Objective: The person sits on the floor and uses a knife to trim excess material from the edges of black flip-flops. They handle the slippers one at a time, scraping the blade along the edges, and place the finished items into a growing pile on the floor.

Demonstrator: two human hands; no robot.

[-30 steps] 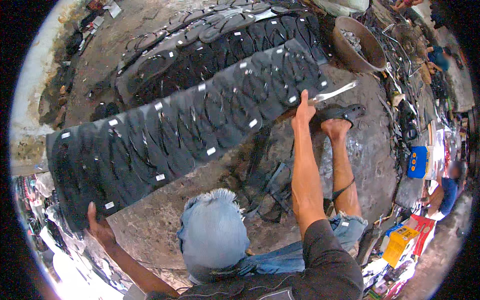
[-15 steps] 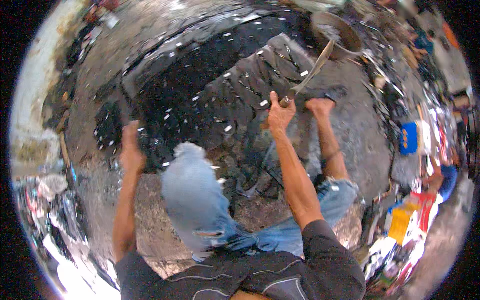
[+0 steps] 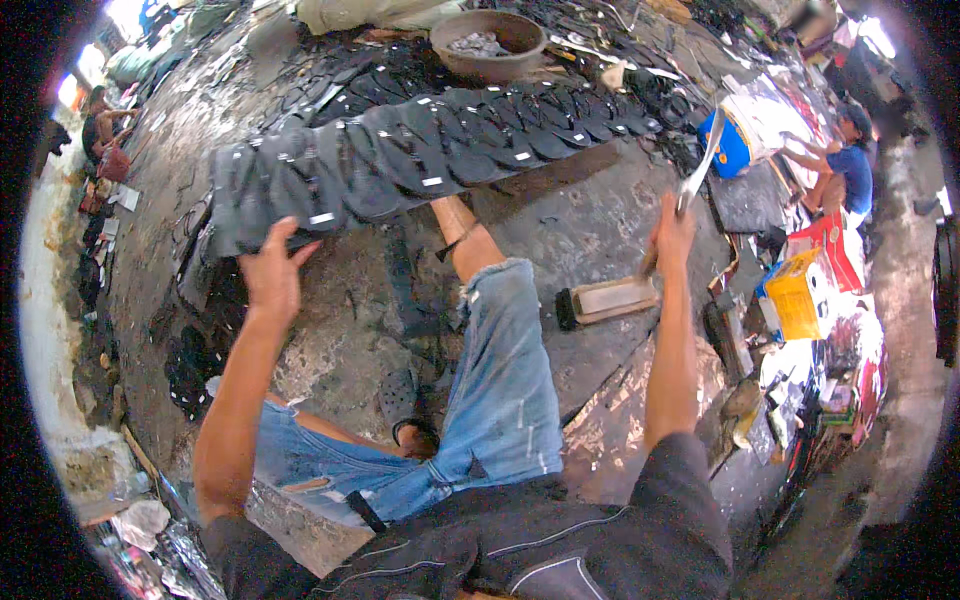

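Observation:
A long row of black flip-flops (image 3: pixel 370 165) with small white tags stretches across the floor in front of me, side by side. My left hand (image 3: pixel 270 275) is at the row's near left end, thumb and forefinger apart; whether its fingertips touch the rubber I cannot tell. My right hand (image 3: pixel 672 238), off to the right, is closed round the handle of a long-bladed knife (image 3: pixel 704 160), its blade pointing up and away. Below that hand lies a pale rectangular block (image 3: pixel 612 299) with a dark end.
Beyond the row stands a brown basin (image 3: pixel 490 62) with grey scraps in it. A blue and white box (image 3: pixel 735 140) and a yellow carton (image 3: pixel 800 290) are on the right, near a seated person (image 3: pixel 845 165). Another person (image 3: pixel 103 125) sits far left.
My view has swung to the right. The row of flip-flops now lies straighter across the front. My left hand has reached the row's end; the right still holds the knife, farther right.

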